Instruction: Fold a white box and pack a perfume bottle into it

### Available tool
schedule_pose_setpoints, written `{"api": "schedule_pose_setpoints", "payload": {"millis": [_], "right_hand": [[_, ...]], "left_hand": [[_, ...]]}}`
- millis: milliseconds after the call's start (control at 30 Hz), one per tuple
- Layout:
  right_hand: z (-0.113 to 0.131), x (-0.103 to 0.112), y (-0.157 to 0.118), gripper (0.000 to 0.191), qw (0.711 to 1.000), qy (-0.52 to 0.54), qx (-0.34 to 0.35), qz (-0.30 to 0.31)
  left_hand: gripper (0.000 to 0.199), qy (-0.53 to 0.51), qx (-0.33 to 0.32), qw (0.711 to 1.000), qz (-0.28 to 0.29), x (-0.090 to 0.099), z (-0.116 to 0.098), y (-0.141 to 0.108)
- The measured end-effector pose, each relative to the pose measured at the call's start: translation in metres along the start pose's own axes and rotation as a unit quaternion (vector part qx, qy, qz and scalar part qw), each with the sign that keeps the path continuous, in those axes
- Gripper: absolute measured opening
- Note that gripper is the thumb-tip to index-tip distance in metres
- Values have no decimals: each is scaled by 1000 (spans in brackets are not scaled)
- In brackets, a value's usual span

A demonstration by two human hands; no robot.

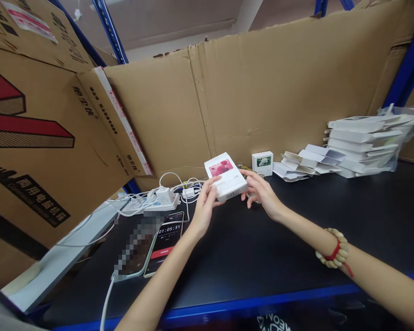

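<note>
A small white carton (227, 183) with a pink-red picture and a barcode on its end is held tilted above the black shelf. My left hand (208, 198) grips its left side, thumb on the front face. My right hand (260, 192) is at the carton's right edge, fingers loosely apart and a fingertip at or close to the upper side. Whether that hand bears any of the carton's weight I cannot tell. Just behind stands a second small white box (262, 162) with a white-flower picture. Something small and golden, partly hidden, lies between the two boxes.
Two phones (165, 243) lie at the left, one showing a timer. Behind them is a white power strip (158, 201) with tangled cables. Folded white cartons (308, 161) and a tall stack of them (365, 142) stand at the right. A cardboard wall (262, 87) closes the back.
</note>
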State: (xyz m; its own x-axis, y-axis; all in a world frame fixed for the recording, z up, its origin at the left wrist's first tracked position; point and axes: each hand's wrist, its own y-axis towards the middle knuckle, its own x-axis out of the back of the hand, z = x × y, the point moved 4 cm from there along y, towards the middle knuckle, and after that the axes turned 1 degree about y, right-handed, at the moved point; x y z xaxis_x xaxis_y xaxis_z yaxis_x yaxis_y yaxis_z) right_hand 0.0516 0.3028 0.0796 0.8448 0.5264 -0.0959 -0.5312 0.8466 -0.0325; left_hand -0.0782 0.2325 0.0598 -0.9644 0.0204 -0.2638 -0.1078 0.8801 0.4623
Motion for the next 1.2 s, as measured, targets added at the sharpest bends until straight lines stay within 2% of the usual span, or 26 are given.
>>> {"api": "schedule_pose_setpoints", "payload": {"millis": [133, 200, 233, 300, 400, 467, 533, 600, 667, 733, 767, 800, 833, 933, 1000, 1067, 1133, 1200], "right_hand": [[-3, -5, -1, 92, 999, -28, -36, 15], [-9, -4, -1, 96, 997, -64, -26, 21], [-11, -3, -1, 94, 995, -93, -4, 22], [-15, -1, -1, 79, 980, -178, 76, 40], [-19, -6, -7, 53, 925, -286, 225, 106], [-20, -11, -11, 44, 895, -321, 274, 146], [-18, -13, -13, 34, 879, -339, 300, 151], [-8, -11, -12, 22, 857, -360, 350, 118], [6, -3, -10, 16, 819, -398, 410, 53], [22, 13, -6, 16, 780, -430, 454, -40], [30, 24, -4, 16, 762, -446, 461, -90], [36, 35, -1, 15, 748, -466, 449, -143], [41, 48, 3, 15, 745, -493, 409, -188], [44, 90, 14, 26, 766, -544, 173, -296], [44, 112, 14, 40, 756, -556, 72, -336], [42, 130, 13, 54, 747, -558, 25, -361], [37, 145, 13, 63, 739, -555, 19, -381], [33, 156, 14, 65, 745, -544, 54, -382]], "left_hand": [[55, 27, -2, 1000, 1, 8, 5, 0], [50, 63, -24, 998, -1, 11, 4, 1], [49, 78, -35, 996, -7, 11, 4, 2], [55, 81, -42, 996, -15, 11, 4, 2], [65, 43, -8, 999, -16, 10, 13, -1], [65, 49, 14, 998, -26, 13, 20, -4], [67, 70, 23, 996, -41, 17, 26, -6], [63, 85, 11, 995, -53, 21, 28, -6], [47, 94, 22, 993, -74, 25, 28, -4], [26, 133, 87, 981, -115, 29, 30, -4], [23, 170, 127, 968, -134, 31, 31, -4], [25, 216, 165, 951, -149, 32, 31, -4], [29, 266, 196, 931, -156, 32, 29, -4], [37, 401, 249, 869, -144, 29, 21, -3], [42, 462, 252, 839, -139, 26, 15, -1], [51, 503, 238, 819, -141, 27, 13, 0], [62, 533, 202, 808, -148, 32, 16, 0], [70, 555, 103, 812, -149, 36, 19, 0]]}}
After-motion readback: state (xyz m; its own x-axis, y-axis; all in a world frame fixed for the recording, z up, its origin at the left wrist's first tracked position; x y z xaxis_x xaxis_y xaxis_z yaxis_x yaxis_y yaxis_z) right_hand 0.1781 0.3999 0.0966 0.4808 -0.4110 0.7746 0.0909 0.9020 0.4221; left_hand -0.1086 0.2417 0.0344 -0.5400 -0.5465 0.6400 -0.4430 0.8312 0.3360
